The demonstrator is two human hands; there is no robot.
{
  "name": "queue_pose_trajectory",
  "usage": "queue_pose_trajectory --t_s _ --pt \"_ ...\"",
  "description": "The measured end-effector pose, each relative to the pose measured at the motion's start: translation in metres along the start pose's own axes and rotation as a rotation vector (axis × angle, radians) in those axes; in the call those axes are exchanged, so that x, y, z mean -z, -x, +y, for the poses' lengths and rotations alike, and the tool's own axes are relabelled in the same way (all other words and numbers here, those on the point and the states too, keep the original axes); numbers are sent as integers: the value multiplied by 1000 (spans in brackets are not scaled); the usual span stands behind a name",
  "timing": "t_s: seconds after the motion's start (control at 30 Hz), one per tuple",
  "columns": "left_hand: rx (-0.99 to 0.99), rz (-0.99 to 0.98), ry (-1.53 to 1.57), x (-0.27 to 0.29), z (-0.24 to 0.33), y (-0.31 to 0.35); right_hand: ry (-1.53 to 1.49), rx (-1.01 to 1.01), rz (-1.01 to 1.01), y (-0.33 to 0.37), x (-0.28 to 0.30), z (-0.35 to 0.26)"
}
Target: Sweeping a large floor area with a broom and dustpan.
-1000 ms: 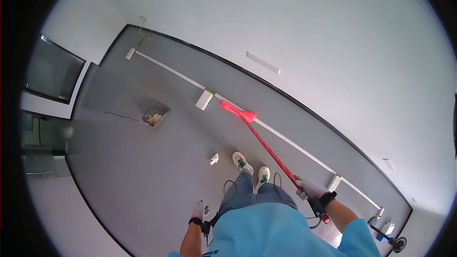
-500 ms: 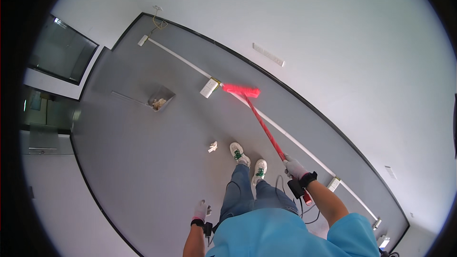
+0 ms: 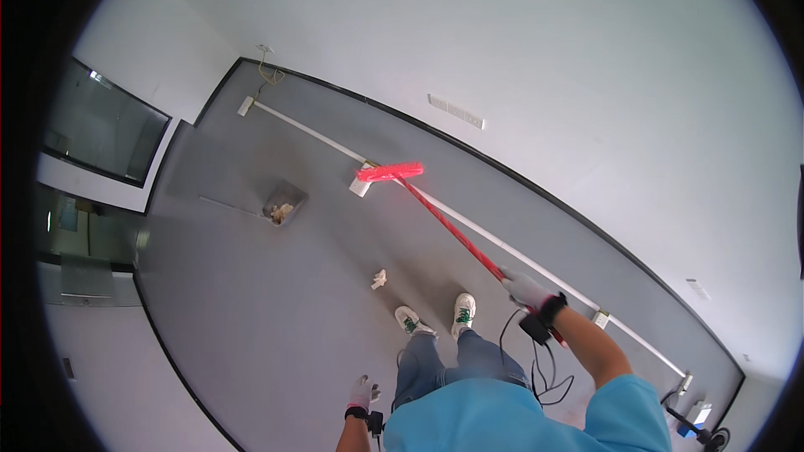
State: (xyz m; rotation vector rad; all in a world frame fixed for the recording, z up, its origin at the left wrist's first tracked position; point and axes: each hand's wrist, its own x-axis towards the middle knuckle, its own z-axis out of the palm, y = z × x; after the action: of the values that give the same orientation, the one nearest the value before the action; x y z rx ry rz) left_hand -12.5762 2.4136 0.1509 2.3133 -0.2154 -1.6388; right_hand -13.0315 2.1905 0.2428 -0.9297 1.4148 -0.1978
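In a white glove, my right hand (image 3: 527, 290) is closed round the shaft of a red broom (image 3: 456, 234). The red bristle head is held out ahead of me and overlaps the white socket box (image 3: 360, 187) in view; whether it touches the box I cannot tell. My left hand (image 3: 363, 392), also gloved, hangs by my left leg with its fingers loosely apart and nothing in it. A crumpled white piece of paper (image 3: 379, 279) lies on the floor just ahead of my left shoe. Farther left stands a grey dustpan (image 3: 295, 195) with crumpled scraps inside, its long handle pointing left.
A white cable duct (image 3: 486, 237) with socket boxes runs diagonally along the grey floor (image 3: 276, 310), near the black-edged wall. A yellow cable (image 3: 270, 75) lies in the far corner. Cables dangle from my right wrist. Wheeled equipment (image 3: 716, 438) stands at the lower right.
The broom head has swung left, from over the duct to the socket box, with my right hand still on its shaft. My feet have shifted and stand farther apart.
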Motion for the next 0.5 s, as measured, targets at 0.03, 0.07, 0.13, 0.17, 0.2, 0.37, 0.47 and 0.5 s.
queue_pose_trajectory --t_s 0.03,0.07,0.13,0.17,0.2,0.37,0.47,0.5 --pt "-32 -19 6 0 6 0 -30 23 12 -14 -5 -6" --pt "-36 -17 -2 2 10 -1 -37 25 14 -33 -14 -1" --pt "-68 -3 8 7 15 -2 51 57 62 -68 -29 14" --pt "-66 -2 3 10 16 -1 46 54 62 -66 -35 17" --pt "-62 9 14 14 17 1 5 15 24 -61 -40 21" --pt "11 46 31 33 3 4 -225 -120 -184 10 -23 13" --pt "59 69 9 41 -7 -2 -186 -150 -171 33 -13 -2" --pt "52 67 6 43 -9 -4 -189 -145 -166 28 -10 -5"
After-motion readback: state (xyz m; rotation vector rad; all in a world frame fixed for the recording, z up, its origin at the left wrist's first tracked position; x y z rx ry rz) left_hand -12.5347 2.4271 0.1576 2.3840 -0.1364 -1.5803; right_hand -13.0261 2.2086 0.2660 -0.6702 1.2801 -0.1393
